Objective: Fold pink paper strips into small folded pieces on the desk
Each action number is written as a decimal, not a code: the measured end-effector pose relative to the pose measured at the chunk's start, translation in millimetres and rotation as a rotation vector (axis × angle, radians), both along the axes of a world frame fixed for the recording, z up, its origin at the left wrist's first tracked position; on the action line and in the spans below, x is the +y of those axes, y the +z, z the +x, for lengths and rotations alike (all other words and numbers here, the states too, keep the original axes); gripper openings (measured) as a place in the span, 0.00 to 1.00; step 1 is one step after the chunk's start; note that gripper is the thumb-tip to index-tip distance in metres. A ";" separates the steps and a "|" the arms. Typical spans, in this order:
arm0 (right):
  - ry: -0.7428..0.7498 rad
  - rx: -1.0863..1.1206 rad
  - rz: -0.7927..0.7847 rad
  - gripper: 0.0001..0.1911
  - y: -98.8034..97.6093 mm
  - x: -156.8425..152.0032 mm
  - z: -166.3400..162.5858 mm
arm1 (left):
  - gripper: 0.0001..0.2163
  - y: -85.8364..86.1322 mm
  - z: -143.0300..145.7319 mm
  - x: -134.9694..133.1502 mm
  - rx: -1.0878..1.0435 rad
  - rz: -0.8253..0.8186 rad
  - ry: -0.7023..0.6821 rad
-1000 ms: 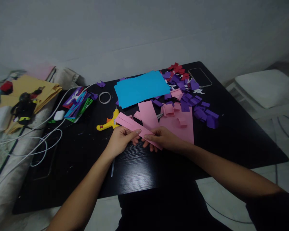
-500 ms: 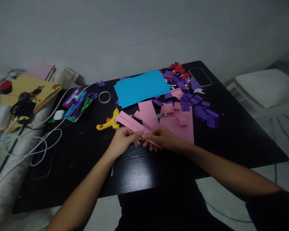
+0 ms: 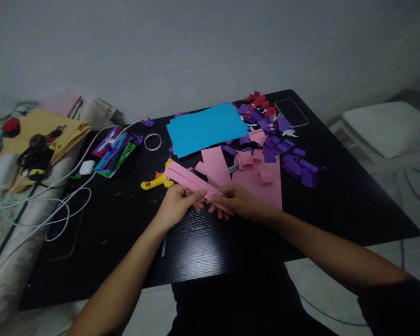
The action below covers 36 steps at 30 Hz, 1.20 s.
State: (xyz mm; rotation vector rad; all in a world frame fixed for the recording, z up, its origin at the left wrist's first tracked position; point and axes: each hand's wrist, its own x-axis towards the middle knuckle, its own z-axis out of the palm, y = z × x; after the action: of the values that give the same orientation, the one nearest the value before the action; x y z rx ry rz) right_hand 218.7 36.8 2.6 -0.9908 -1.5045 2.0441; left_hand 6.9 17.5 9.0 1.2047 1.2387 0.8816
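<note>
Both my hands grip a long pink paper strip [image 3: 187, 176] with a fold line along its length, held slantwise above the table's front half. My left hand [image 3: 180, 203] pinches it near the middle, thumb on top and fingers beneath. Close beside it, my right hand [image 3: 236, 200] pinches the lower right end the same way. Behind the strip lie a wider pink paper piece [image 3: 216, 165] and a pink sheet [image 3: 257, 189] with small folded pink pieces [image 3: 245, 160] on it. A yellow glue gun [image 3: 157, 181] lies just left of the strip, partly covered by it.
Blue sheets [image 3: 206, 128] lie at the back of the black table [image 3: 336, 200]. Purple folded papers [image 3: 290, 163] and red ones [image 3: 257, 99] are heaped at right near a phone [image 3: 291, 113]. A tape roll [image 3: 153, 141], colored paper scraps [image 3: 115, 149] and white cables [image 3: 68, 205] are at left.
The pink strip has shifted slightly to the left in my hands, its lower right end drawn in a little. Both hands stay in nearly the same place, still gripping it.
</note>
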 end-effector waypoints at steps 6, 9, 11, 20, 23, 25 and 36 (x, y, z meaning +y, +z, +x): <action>-0.012 0.002 0.000 0.23 -0.7 -0.5 -1.1 | 0.13 -0.5 0.1 -0.8 -0.004 -0.009 0.010; -0.010 0.004 -0.012 0.25 0.2 -0.8 -0.6 | 0.14 -0.5 -1.2 -0.1 0.007 -0.005 0.037; -0.009 0.021 -0.020 0.25 1.2 -1.0 -0.2 | 0.14 -0.2 -2.3 0.7 0.019 0.002 0.055; -0.008 0.027 -0.017 0.21 2.1 -0.8 0.3 | 0.12 -3.6 -0.3 -1.1 -0.043 0.002 0.067; -0.022 0.037 -0.034 0.23 1.8 -1.4 -0.3 | 0.12 -4.5 2.3 -3.2 -0.048 -0.002 0.048; -0.025 0.039 -0.050 0.25 1.7 -1.7 -0.8 | 0.11 -4.1 3.3 -4.0 -0.037 0.004 0.048; 0.003 0.047 -0.070 0.25 -0.5 -0.8 0.2 | 0.12 -5.3 -4.2 -0.7 0.010 0.079 0.120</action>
State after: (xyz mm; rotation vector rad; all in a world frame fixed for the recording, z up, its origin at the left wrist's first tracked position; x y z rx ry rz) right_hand 218.9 36.0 2.1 -0.9599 -1.4199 2.1209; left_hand 2.7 16.8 3.7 1.2081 1.3051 1.0227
